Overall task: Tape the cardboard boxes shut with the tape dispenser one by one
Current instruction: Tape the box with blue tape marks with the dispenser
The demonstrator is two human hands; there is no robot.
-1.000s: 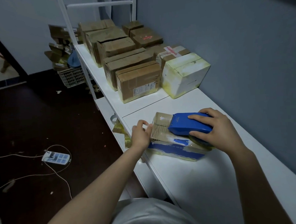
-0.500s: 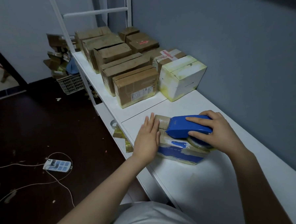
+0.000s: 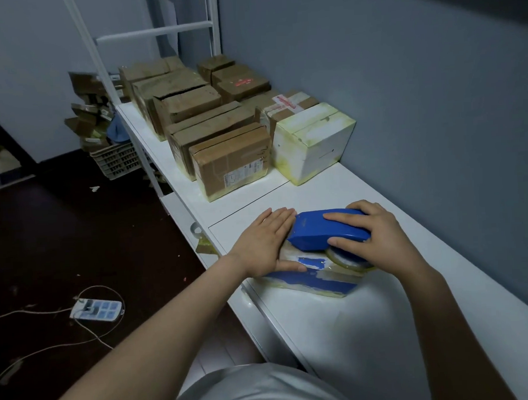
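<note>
A flat cardboard box with blue print (image 3: 319, 281) lies on the white table (image 3: 370, 332) in front of me. My left hand (image 3: 265, 244) lies flat on the box's left end, fingers straight and pressing down. My right hand (image 3: 378, 238) grips the blue tape dispenser (image 3: 316, 230), which rests on top of the box with its tape roll at the right. Most of the box top is hidden under hands and dispenser.
Several brown cardboard boxes (image 3: 231, 158) and a white box (image 3: 311, 142) stand in rows at the far end of the table against the grey wall. A basket of cardboard scraps (image 3: 115, 158) and a power strip with cables (image 3: 95, 309) are on the dark floor at left.
My left hand went from pinching the box's left edge to lying flat on its top. The dispenser has slid left along the box toward that hand.
</note>
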